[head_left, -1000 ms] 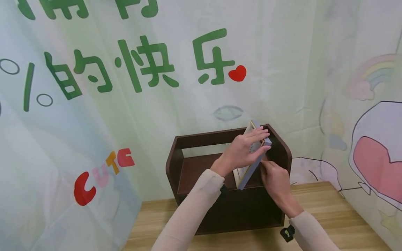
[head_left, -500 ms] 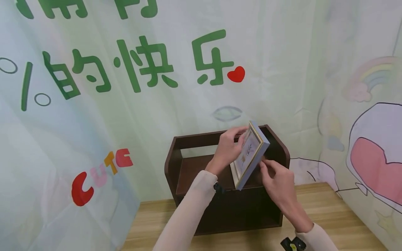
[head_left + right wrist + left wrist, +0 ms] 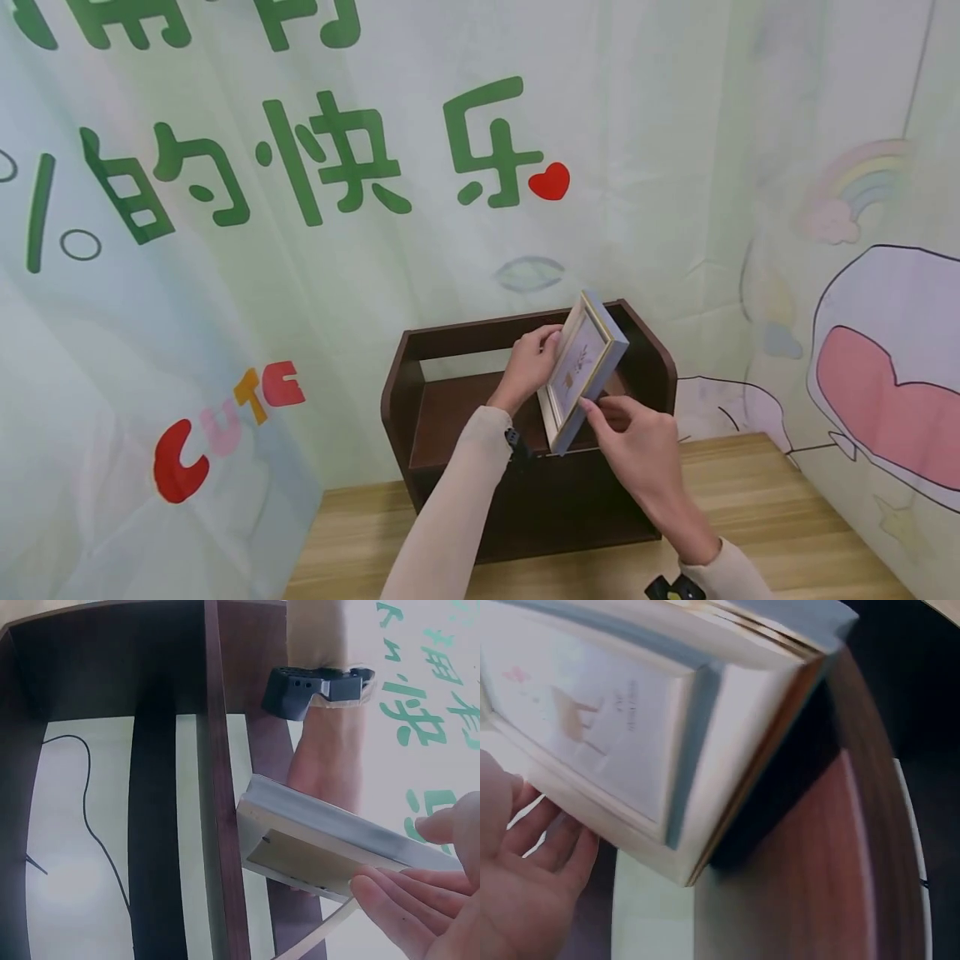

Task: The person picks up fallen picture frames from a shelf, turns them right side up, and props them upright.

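Note:
A picture frame (image 3: 579, 367) with a pale blue outer edge and a gold line leans tilted on the upper level of a dark brown desk shelf (image 3: 450, 417). My left hand (image 3: 528, 367) grips its left side, and in the left wrist view the fingers (image 3: 555, 847) pass behind the border. At the lower right edge, my right hand (image 3: 637, 437) holds the frame with the thumb at the front side and fingers behind. The right wrist view shows the frame's hollow back (image 3: 315, 855), with the right fingers (image 3: 397, 907) against it.
The shelf stands on a wood-grain table (image 3: 757, 492). Its raised right side panel (image 3: 652, 350) is close beside the picture frame. A printed curtain (image 3: 360, 275) hangs behind and at both sides. A thin black cable (image 3: 88, 802) shows through the shelf's open back.
My left hand has drawn back from the frame's top right edge to its left side, uncovering the picture. My right hand has moved from behind the frame to its lower right edge.

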{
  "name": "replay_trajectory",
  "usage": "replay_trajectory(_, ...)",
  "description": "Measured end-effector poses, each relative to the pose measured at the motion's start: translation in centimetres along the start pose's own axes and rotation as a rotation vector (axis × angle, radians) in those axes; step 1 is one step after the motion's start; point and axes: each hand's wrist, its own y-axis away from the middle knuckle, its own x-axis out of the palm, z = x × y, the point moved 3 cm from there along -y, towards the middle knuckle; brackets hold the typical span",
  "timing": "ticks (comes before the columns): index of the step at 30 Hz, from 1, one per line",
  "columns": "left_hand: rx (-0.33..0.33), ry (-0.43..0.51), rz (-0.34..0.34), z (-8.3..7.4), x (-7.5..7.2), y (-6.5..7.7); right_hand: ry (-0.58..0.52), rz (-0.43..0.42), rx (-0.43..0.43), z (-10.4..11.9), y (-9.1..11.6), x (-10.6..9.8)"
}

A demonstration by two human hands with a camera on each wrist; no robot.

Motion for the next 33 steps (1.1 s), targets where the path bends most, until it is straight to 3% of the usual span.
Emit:
replay_trajectory(11,-0.046,0.051,-0.029,0.5,0.7,-0.2,-0.003,-0.012,-0.015,-0.2,0.1,0.5)
replay_trajectory(21,-0.053,0.089,-0.033,1.4,-0.2,0.1,0.002,-0.004,0.012,-0.7,-0.4,0.0)
replay_trajectory(33,-0.107,0.137,-0.041,2.8,-2.5,1.4,0.053,0.039,0.091,-1.5,-1.4,-0.9)
